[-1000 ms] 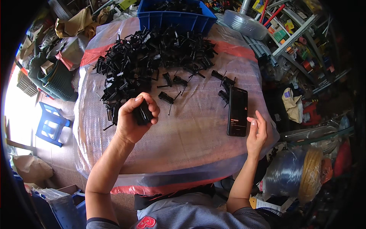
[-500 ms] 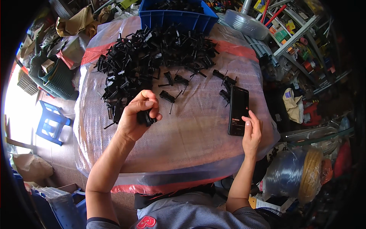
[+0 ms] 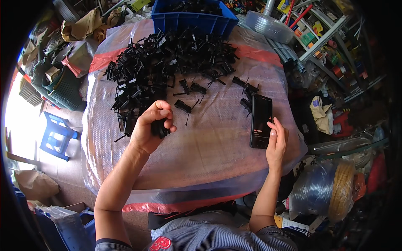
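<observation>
My left hand [image 3: 150, 127] is curled around a small black plastic part [image 3: 159, 128] just above the table covered in clear bubble wrap [image 3: 201, 167]. Behind it lies a large heap of similar black plastic parts [image 3: 159, 67], with a few loose ones [image 3: 183, 106] close to my fingers. My right hand [image 3: 276, 142] rests at the lower edge of a black smartphone [image 3: 261, 120] lying flat on the right side of the table, thumb on its lit screen, fingers apart.
A blue plastic crate [image 3: 197, 19] with more black parts stands at the table's far edge. A blue stool [image 3: 56, 134] is on the floor at left. Shelves [image 3: 322, 33], coiled tubing [image 3: 268, 25] and rolls of material [image 3: 331, 192] crowd the right side.
My right hand has shifted slightly along the phone's lower end, with the thumb now on the screen. My left hand stays closed on the black part, almost in place.
</observation>
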Action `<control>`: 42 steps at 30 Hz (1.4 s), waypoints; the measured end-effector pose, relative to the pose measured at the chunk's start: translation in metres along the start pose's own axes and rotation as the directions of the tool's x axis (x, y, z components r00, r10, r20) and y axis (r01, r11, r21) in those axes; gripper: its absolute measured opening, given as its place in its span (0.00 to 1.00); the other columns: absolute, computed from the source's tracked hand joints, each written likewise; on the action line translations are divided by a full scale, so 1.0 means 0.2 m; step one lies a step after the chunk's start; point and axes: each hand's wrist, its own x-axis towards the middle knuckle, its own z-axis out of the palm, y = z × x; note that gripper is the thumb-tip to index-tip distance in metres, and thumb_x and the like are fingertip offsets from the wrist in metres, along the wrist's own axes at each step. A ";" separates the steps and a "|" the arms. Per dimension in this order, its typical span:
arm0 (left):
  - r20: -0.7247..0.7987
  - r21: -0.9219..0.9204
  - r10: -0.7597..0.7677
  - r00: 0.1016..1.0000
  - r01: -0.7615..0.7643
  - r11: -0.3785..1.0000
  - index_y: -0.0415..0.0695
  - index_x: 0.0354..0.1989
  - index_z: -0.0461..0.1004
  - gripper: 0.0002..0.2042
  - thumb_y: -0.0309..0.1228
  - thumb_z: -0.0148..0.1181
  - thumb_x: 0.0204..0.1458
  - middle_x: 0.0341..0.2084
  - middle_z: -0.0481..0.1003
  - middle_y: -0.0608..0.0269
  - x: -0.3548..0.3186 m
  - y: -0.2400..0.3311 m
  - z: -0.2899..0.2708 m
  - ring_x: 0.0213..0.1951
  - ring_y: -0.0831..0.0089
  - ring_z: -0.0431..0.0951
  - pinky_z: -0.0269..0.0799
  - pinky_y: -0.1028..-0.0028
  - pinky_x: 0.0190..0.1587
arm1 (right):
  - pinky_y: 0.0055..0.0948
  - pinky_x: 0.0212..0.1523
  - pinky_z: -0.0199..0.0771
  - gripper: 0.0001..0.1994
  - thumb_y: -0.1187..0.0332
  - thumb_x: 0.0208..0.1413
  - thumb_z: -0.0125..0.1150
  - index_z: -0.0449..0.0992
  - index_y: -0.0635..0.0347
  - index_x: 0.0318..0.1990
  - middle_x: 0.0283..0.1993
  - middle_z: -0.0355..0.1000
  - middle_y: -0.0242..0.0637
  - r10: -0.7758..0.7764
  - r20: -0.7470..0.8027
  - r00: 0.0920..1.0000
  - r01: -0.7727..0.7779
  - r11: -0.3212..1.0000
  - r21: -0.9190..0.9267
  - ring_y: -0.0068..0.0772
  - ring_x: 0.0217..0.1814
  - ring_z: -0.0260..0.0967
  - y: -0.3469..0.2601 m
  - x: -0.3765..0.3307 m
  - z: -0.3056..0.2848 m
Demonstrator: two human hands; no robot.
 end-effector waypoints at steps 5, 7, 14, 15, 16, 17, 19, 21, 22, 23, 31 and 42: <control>-0.016 0.019 -0.002 1.000 0.003 1.000 0.42 0.33 0.68 0.05 0.23 0.50 0.46 0.23 0.67 0.64 0.00 0.00 0.01 0.23 0.76 0.67 0.69 0.72 0.30 | 0.27 0.51 0.59 0.16 0.70 0.61 0.41 0.65 0.63 0.54 0.44 0.72 0.38 0.005 -0.014 1.000 -0.005 1.000 0.009 0.33 0.49 0.61 0.00 0.01 0.00; -0.019 0.020 -0.002 1.000 0.002 1.000 0.42 0.33 0.68 0.05 0.24 0.50 0.47 0.23 0.67 0.64 0.00 0.00 0.00 0.22 0.76 0.67 0.69 0.72 0.30 | 0.27 0.51 0.60 0.16 0.70 0.61 0.41 0.65 0.63 0.54 0.44 0.72 0.38 0.003 -0.005 1.000 -0.003 1.000 0.007 0.33 0.48 0.62 -0.01 0.01 0.00; -0.027 0.004 -0.012 1.000 0.012 1.000 0.42 0.33 0.68 0.05 0.25 0.50 0.46 0.23 0.68 0.64 0.01 0.00 -0.02 0.22 0.76 0.66 0.68 0.72 0.29 | 0.31 0.50 0.60 0.16 0.77 0.56 0.43 0.66 0.62 0.53 0.44 0.71 0.40 0.018 -0.027 0.999 -0.017 0.999 0.038 0.37 0.46 0.62 -0.01 0.02 0.01; -0.031 0.003 -0.016 0.999 0.016 1.000 0.43 0.33 0.68 0.05 0.25 0.50 0.46 0.23 0.68 0.64 0.01 0.00 -0.02 0.22 0.76 0.66 0.68 0.72 0.29 | 0.29 0.50 0.60 0.16 0.75 0.58 0.42 0.65 0.62 0.54 0.44 0.71 0.39 0.017 -0.016 1.000 -0.017 1.000 0.024 0.35 0.47 0.62 -0.01 0.02 0.01; -0.032 0.003 -0.014 0.999 0.015 1.000 0.43 0.33 0.68 0.05 0.25 0.50 0.46 0.23 0.68 0.64 0.01 0.00 -0.02 0.22 0.76 0.66 0.68 0.72 0.29 | 0.27 0.51 0.60 0.16 0.73 0.59 0.42 0.65 0.62 0.54 0.45 0.72 0.38 0.016 -0.004 1.000 -0.016 1.000 0.009 0.33 0.49 0.62 0.00 0.02 0.01; -0.035 0.003 -0.012 0.999 0.012 1.000 0.43 0.33 0.68 0.05 0.26 0.50 0.46 0.23 0.68 0.64 0.01 0.00 -0.02 0.22 0.75 0.66 0.68 0.72 0.29 | 0.27 0.51 0.60 0.16 0.73 0.59 0.42 0.65 0.62 0.54 0.45 0.72 0.38 0.016 -0.003 1.000 -0.016 1.000 0.009 0.33 0.49 0.62 0.00 0.02 0.01; -0.039 0.002 -0.008 0.999 0.008 1.000 0.43 0.33 0.68 0.06 0.26 0.50 0.46 0.23 0.68 0.64 0.01 0.00 -0.03 0.23 0.75 0.67 0.68 0.72 0.29 | 0.27 0.51 0.60 0.16 0.73 0.59 0.42 0.64 0.62 0.55 0.44 0.71 0.39 0.046 -0.023 0.999 -0.045 0.999 0.028 0.32 0.49 0.62 -0.01 0.03 0.00; -0.043 0.006 -0.007 0.999 0.008 1.000 0.43 0.33 0.68 0.06 0.27 0.50 0.46 0.23 0.68 0.64 0.01 -0.01 -0.03 0.23 0.75 0.67 0.68 0.72 0.29 | 0.27 0.51 0.60 0.16 0.74 0.59 0.42 0.64 0.62 0.55 0.45 0.71 0.39 0.065 -0.022 0.998 -0.064 0.997 0.039 0.32 0.49 0.62 -0.01 0.03 -0.01; -0.044 0.006 -0.007 0.999 0.007 1.000 0.43 0.33 0.68 0.06 0.27 0.50 0.46 0.23 0.68 0.64 0.01 -0.01 -0.03 0.23 0.75 0.67 0.68 0.72 0.29 | 0.27 0.52 0.60 0.16 0.74 0.59 0.43 0.64 0.63 0.55 0.45 0.71 0.39 0.085 -0.021 0.996 -0.083 0.995 0.050 0.32 0.49 0.62 0.00 0.02 -0.01; -0.044 0.009 -0.007 0.999 0.007 1.000 0.43 0.33 0.68 0.06 0.27 0.50 0.46 0.23 0.68 0.64 0.01 -0.01 -0.03 0.23 0.75 0.67 0.68 0.72 0.30 | 0.27 0.52 0.60 0.16 0.74 0.59 0.43 0.64 0.63 0.55 0.45 0.71 0.39 0.084 -0.021 0.996 -0.083 0.995 0.052 0.32 0.49 0.62 -0.01 0.03 0.00; -0.063 0.016 -0.004 0.998 0.005 1.000 0.43 0.33 0.68 0.06 0.27 0.51 0.46 0.23 0.68 0.64 0.01 0.00 -0.03 0.23 0.75 0.66 0.68 0.72 0.29 | 0.26 0.49 0.61 0.15 0.74 0.58 0.44 0.67 0.63 0.52 0.40 0.72 0.37 -0.007 0.023 1.000 0.008 1.000 -0.012 0.32 0.46 0.63 -0.02 0.03 0.03; -0.131 0.121 0.021 0.991 -0.005 0.993 0.42 0.33 0.68 0.05 0.23 0.52 0.46 0.23 0.69 0.64 -0.01 0.01 -0.05 0.22 0.76 0.68 0.69 0.75 0.26 | 0.32 0.45 0.66 0.12 0.76 0.46 0.57 0.73 0.62 0.41 0.41 0.70 0.39 -0.485 0.253 0.837 0.398 0.857 0.328 0.40 0.42 0.65 -0.56 0.24 0.30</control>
